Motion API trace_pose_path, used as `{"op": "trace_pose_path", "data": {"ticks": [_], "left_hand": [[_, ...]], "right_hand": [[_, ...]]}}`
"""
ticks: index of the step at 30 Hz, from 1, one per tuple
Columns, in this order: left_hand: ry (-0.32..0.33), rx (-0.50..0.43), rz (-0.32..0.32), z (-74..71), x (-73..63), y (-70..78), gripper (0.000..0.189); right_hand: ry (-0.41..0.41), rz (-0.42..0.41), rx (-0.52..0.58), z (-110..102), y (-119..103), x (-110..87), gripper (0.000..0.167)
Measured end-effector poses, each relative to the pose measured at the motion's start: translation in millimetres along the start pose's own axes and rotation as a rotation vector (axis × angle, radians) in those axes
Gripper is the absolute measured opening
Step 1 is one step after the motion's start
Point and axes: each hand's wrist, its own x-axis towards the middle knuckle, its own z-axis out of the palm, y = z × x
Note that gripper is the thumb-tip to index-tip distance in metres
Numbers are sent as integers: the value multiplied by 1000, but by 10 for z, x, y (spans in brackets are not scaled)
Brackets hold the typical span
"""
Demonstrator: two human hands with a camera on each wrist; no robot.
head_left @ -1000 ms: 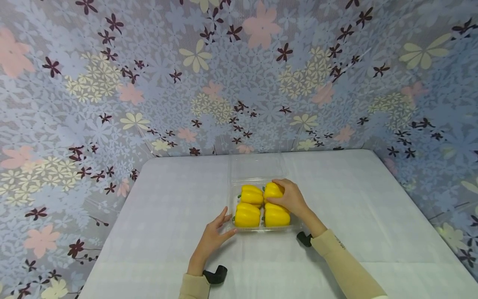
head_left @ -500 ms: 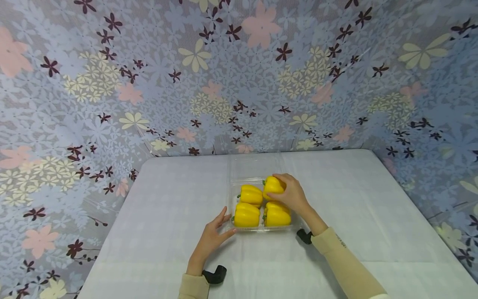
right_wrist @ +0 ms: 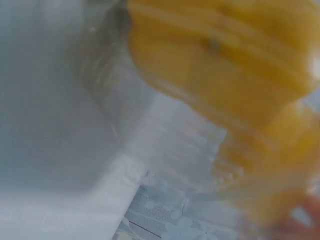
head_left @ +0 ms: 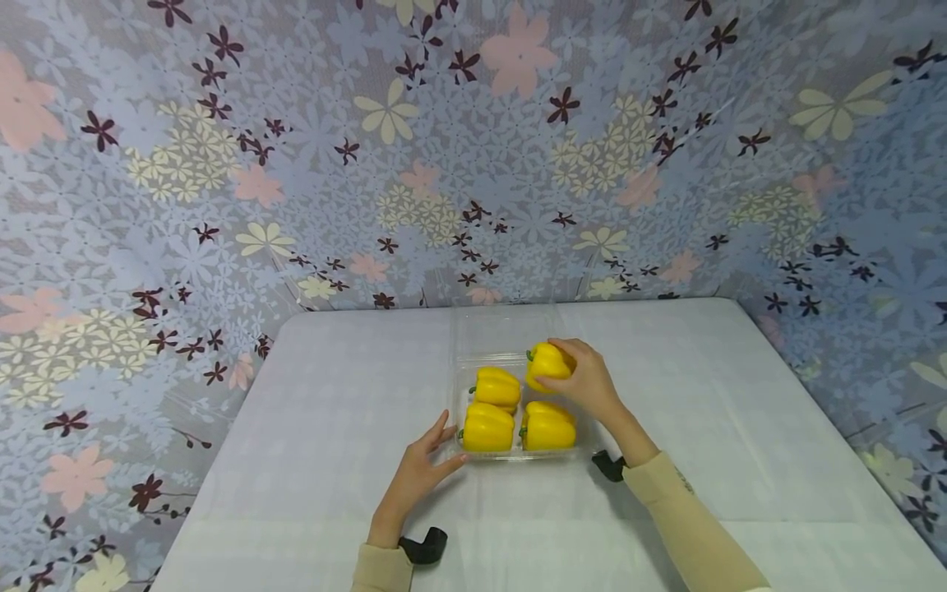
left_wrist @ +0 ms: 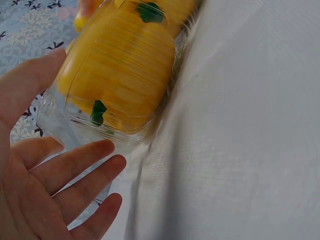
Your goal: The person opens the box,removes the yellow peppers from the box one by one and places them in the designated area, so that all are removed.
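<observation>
Yellow and glossy, a bell pepper (head_left: 546,367) with rounded lobes and a short green stem sits pinched in the fingers of a person's right hand (head_left: 589,382), the thumb on its near side and the fingertips over its top. The stem points left, away from the palm. The pepper is at the back right of a clear plastic container (head_left: 518,455); whether its underside is clear of the container cannot be told. Just nearer than those fingers lies the front-right pepper (head_left: 549,427); to their left are the back-left pepper (head_left: 499,388) and the front-left pepper (head_left: 488,427), both with green stems also turned left. Fingers straight and apart, the left hand (head_left: 422,467) is at the container's front-left corner, where ribbed, shiny plastic covers yellow skin and a dark green stem. Beyond the right fingers, the transparent lid (head_left: 505,329) lies open on the white-covered table (head_left: 348,403).
</observation>
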Motion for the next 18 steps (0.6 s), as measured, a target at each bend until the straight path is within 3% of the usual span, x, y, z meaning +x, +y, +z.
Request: {"op": "trace_pose_path", "data": {"ticks": [18], "left_hand": [[3,2,-13,19,21,-41,80]], "right_hand": [[29,38,6,-178,-13,9,63]]}}
